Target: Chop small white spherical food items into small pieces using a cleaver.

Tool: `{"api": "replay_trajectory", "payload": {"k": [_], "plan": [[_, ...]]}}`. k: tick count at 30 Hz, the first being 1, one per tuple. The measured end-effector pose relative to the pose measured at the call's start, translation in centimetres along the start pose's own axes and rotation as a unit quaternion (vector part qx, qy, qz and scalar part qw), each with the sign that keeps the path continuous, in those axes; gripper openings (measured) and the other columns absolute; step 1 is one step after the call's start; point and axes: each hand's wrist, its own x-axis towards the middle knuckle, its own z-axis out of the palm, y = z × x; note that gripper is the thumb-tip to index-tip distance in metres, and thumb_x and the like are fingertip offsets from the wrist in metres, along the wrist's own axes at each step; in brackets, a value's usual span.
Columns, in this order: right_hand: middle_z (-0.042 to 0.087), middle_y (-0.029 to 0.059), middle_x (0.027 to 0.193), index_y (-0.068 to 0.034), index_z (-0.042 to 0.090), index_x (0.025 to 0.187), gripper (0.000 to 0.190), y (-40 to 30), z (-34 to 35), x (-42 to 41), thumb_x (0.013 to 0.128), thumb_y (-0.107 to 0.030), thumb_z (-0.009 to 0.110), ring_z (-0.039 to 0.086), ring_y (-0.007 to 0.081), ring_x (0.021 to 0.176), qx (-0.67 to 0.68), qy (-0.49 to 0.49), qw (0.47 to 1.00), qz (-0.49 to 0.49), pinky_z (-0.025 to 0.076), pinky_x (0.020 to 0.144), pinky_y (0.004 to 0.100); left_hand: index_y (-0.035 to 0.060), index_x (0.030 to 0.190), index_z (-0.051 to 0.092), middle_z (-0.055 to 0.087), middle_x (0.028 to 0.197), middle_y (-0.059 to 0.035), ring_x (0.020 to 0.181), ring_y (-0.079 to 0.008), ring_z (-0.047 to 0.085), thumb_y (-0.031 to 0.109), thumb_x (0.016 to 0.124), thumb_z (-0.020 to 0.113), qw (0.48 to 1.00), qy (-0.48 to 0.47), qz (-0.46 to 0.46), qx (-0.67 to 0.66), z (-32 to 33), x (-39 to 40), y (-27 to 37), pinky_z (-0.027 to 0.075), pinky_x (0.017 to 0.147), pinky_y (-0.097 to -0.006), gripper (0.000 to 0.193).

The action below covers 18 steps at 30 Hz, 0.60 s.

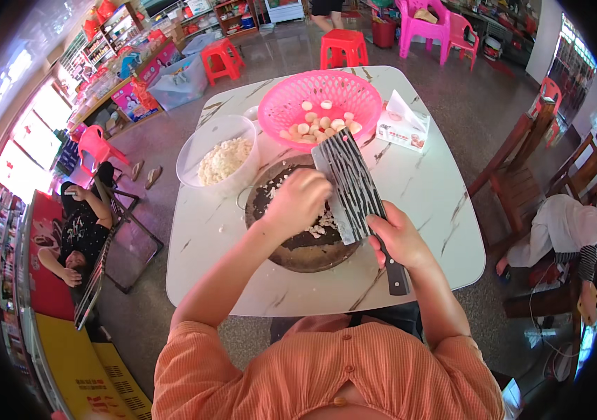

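My right hand [402,239] grips the black handle of a cleaver [348,184]. Its broad, dark-striped blade is raised and tilted over a round chopping board [311,258]. Close to the blade's left edge, my left hand [298,202] hovers above the board with curled fingers; whether anything is in them is hidden. Chopped white bits [322,227] lie on the board's dark, wet surface. Behind it to the left, a translucent plastic bowl [188,163] holds a heap of finely chopped white food [225,160]. Round, pale peeled pieces [324,123] fill the bottom of a pink plastic basket [277,102].
A tissue pack [401,131] stands right of the basket on the marble-patterned table [429,210]. Red stools [344,47] are beyond the far edge. One person [85,226] reclines on a folding chair at left; another person [566,226] is at right near wooden chairs [513,184].
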Motion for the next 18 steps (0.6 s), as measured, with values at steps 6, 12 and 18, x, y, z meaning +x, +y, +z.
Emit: {"api": "replay_trajectory", "payload": {"k": [6, 12, 18], "plan": [[0.051, 0.0035, 0.062, -0.003, 0.052, 0.105, 0.015, 0.4, -0.2, 0.7, 0.098, -0.015, 0.050, 0.048, 0.0133, 0.041, -0.025, 0.049, 0.998, -0.022, 0.041, 0.039, 0.0292, 0.0052, 0.094, 0.064, 0.062, 0.098, -0.0100, 0.095, -0.0318, 0.061, 0.008, 0.083, 0.070, 0.994, 0.062, -0.077, -0.043, -0.9, 0.6, 2.4, 0.048, 0.086, -0.0430, 0.013], [0.050, 0.0035, 0.063, -0.003, 0.050, 0.102, 0.013, -0.3, 0.8, 0.8, 0.098, -0.015, 0.049, 0.049, 0.0122, 0.042, -0.027, 0.053, 0.998, -0.008, 0.042, 0.040, 0.0304, 0.0066, 0.093, 0.066, 0.062, 0.101, -0.0101, 0.100, -0.0307, 0.061, 0.005, 0.081, 0.071, 0.995, -0.027, 0.055, -0.079, -0.2, -1.3, 3.3, 0.048, 0.087, -0.0421, 0.014], [0.062, 0.0175, 0.066, -0.003, 0.052, 0.105, 0.017, -3.7, -0.8, 1.0, 0.097, -0.018, 0.055, 0.063, 0.0352, 0.057, -0.454, 0.035, 0.867, -0.204, 0.049, 0.053, 0.0475, 0.0051, 0.098, 0.068, 0.064, 0.110, -0.0113, 0.104, -0.0312, 0.061, 0.004, 0.083, 0.068, 0.978, 0.084, -0.189, 0.014, -3.4, -6.2, -1.5, 0.049, 0.090, -0.0400, 0.014]]}}
